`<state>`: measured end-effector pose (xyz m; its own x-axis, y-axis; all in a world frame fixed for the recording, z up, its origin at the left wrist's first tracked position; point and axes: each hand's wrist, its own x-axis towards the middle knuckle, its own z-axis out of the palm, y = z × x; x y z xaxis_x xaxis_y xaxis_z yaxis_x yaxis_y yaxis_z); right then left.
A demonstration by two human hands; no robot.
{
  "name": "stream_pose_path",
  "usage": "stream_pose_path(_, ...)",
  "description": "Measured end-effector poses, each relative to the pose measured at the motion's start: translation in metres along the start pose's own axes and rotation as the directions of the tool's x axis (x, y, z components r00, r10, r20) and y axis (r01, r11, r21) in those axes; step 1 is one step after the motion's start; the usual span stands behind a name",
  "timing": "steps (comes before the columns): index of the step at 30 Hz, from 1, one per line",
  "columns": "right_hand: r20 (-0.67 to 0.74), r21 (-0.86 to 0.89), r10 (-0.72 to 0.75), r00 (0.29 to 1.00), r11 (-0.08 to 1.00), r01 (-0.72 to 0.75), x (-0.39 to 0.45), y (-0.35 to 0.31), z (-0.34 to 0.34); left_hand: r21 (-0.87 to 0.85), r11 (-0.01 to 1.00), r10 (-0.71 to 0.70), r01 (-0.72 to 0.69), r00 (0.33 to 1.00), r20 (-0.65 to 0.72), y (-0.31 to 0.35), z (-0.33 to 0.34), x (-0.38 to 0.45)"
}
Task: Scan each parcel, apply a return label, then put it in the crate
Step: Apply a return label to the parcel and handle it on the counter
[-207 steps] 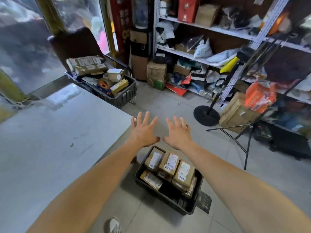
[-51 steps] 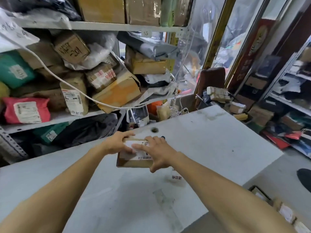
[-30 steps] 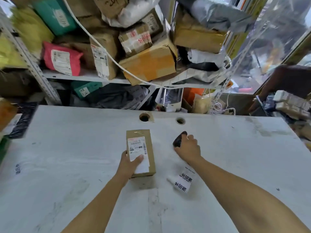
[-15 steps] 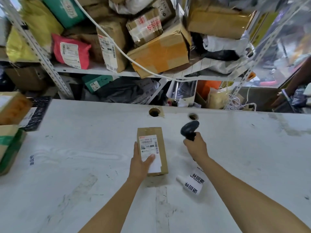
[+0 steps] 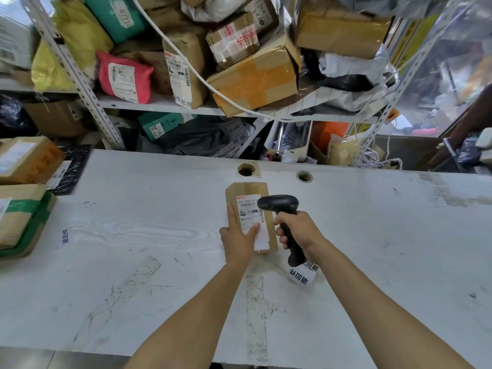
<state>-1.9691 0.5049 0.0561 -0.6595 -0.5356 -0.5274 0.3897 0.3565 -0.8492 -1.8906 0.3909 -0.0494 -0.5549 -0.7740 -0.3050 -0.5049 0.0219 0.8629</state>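
While two cardboard boxes (image 5: pixel 25 161) sit stacked at the far left edge of the white table (image 5: pixel 133 262), one of them bound with green tape, a small strip printed with black characters (image 5: pixel 65 236) lies flat on the tabletop just to their right. Behind the table, a metal shelf (image 5: pixel 159 105) carries a crowded heap of packages, among them a pink mailer bag (image 5: pixel 123 77) and a large brown box patched with orange tape (image 5: pixel 255 75); a white cable (image 5: pixel 197 73) droops across them.

Near the table's middle, the parcel (image 5: pixel 250 217), a narrow brown carton with a white shipping label on top, lies flat just below two round holes in the tabletop. The left hand (image 5: pixel 238 237) holds it at its near end: the fingers run straight along the left side and the thumb presses on the label, so the carton is pinned between them.

Just right of it, the right hand (image 5: pixel 299 230) is wrapped in a full fist around the handle of a black barcode scanner (image 5: pixel 279 206), whose head hangs over the right part of the shipping label. Beneath that wrist, a roll of return labels (image 5: pixel 303 274) with black characters rests on the table, close to the parcel's near right corner.
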Motion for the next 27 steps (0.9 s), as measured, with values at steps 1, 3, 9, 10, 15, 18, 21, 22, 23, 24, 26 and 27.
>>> stream_pose_path(1,0.001,-0.005,0.008,1.000,1.000,-0.008,-0.003,-0.001,-0.002,0.016,1.000,0.012,-0.012,1.000,-0.004,0.002,0.001,-0.001)
stream_pose_path(3,0.004,-0.016,0.017,1.000,1.000,-0.017,-0.009,-0.004,-0.007,0.052,0.998,0.034,-0.034,0.999,-0.013,0.002,0.003,-0.002)
stream_pose_path(9,0.002,0.004,0.024,1.000,1.000,-0.024,-0.016,-0.007,-0.013,0.089,0.994,0.065,-0.063,0.998,-0.013,0.005,0.004,-0.005)
stream_pose_path(10,0.007,0.006,0.028,1.000,1.000,-0.028,-0.017,-0.008,-0.013,0.086,0.994,0.065,-0.063,0.998,-0.014,0.005,0.004,-0.005)
stream_pose_path(15,0.025,-0.008,0.049,0.998,0.999,-0.049,-0.016,-0.010,-0.012,0.062,0.997,0.044,-0.044,0.999,-0.010,0.005,0.004,-0.004)
stream_pose_path(18,0.033,-0.014,0.062,0.998,0.998,-0.061,-0.015,-0.010,-0.010,0.050,0.998,0.049,-0.048,0.999,-0.008,0.003,0.004,-0.002)
stream_pose_path(21,0.032,-0.011,0.076,0.997,0.997,-0.076,-0.013,-0.010,-0.009,0.056,0.997,0.048,-0.047,0.999,-0.011,0.002,0.004,-0.001)
stream_pose_path(22,0.031,-0.010,0.080,0.996,0.997,-0.080,-0.013,-0.009,-0.008,0.060,0.997,0.046,-0.045,0.999,-0.009,0.001,0.004,0.000)
stream_pose_path(23,0.029,-0.009,0.082,0.996,0.997,-0.082,-0.013,-0.009,-0.008,0.060,0.997,0.047,-0.046,0.999,-0.008,0.002,0.004,0.000)
stream_pose_path(24,0.028,-0.010,0.082,0.996,0.997,-0.082,-0.012,-0.009,-0.008,0.058,0.997,0.047,-0.046,0.999,-0.007,0.002,0.004,0.000)
stream_pose_path(26,0.024,-0.009,0.083,0.996,0.997,-0.082,-0.013,-0.010,-0.008,0.057,0.997,0.047,-0.046,0.999,-0.013,0.002,0.005,0.000)
stream_pose_path(27,0.026,-0.007,0.084,0.996,0.996,-0.084,-0.014,-0.010,-0.008,0.058,0.997,0.050,-0.049,0.999,-0.016,0.001,0.005,0.000)
